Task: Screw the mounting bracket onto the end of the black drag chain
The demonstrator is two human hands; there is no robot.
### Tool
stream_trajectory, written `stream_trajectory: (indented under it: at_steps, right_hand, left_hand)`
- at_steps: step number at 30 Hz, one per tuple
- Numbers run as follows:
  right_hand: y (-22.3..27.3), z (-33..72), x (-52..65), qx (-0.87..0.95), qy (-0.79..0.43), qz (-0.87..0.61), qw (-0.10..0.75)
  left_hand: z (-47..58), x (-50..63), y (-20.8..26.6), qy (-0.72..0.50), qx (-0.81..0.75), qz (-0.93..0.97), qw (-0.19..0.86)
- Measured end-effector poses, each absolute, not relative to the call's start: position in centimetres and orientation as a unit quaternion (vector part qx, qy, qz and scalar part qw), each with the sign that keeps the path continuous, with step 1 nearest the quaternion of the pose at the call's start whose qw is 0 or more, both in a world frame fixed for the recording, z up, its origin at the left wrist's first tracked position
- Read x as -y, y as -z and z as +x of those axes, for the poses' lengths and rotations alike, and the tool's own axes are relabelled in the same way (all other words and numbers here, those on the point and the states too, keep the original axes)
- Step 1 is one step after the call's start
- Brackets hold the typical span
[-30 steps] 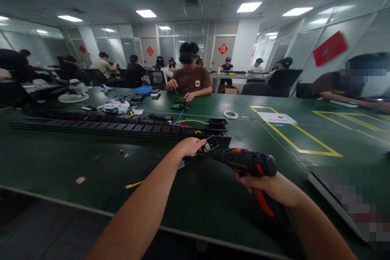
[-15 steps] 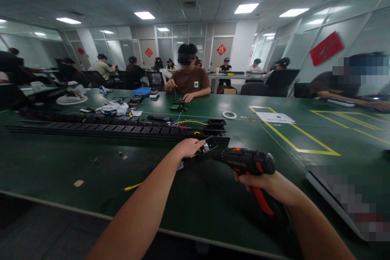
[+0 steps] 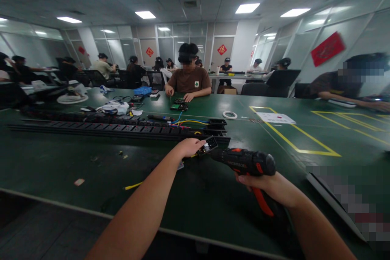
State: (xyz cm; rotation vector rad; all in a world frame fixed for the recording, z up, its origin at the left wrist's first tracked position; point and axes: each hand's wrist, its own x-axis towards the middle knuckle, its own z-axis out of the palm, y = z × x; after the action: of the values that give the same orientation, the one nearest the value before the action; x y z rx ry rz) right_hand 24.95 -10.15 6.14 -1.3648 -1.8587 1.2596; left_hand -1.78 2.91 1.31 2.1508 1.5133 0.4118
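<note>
My left hand is closed on a small black rectangular housing with a pale part inside it, held tilted over the green table. In my right hand is a black and orange cordless drill, its fingers wrapped round the grip. The drill's nose points left and meets the housing's lower right side; whether the bit touches a screw cannot be made out. Just beyond my left hand lies a long black power strip with a row of sockets. A yellow cable shows beside my left forearm.
Blue and yellow wires run into black end pieces behind the strip. A roll of white tape and a paper sheet lie farther back. Across the table a person handles a circuit board. A grey-edged panel is at right.
My hands, the housing and the drill are almost where they were. The person across the table has lowered one hand slightly toward the circuit board.
</note>
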Motion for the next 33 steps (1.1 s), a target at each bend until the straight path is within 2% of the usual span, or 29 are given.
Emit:
stream_trajectory:
  at_steps: [33]
  right_hand:
    - [-7.02,24.33,10.57,0.693,-0.453,-0.508,0.237]
  left_hand:
    - [-1.61,-2.75,-1.64,-0.148,-0.549,0.787,0.238]
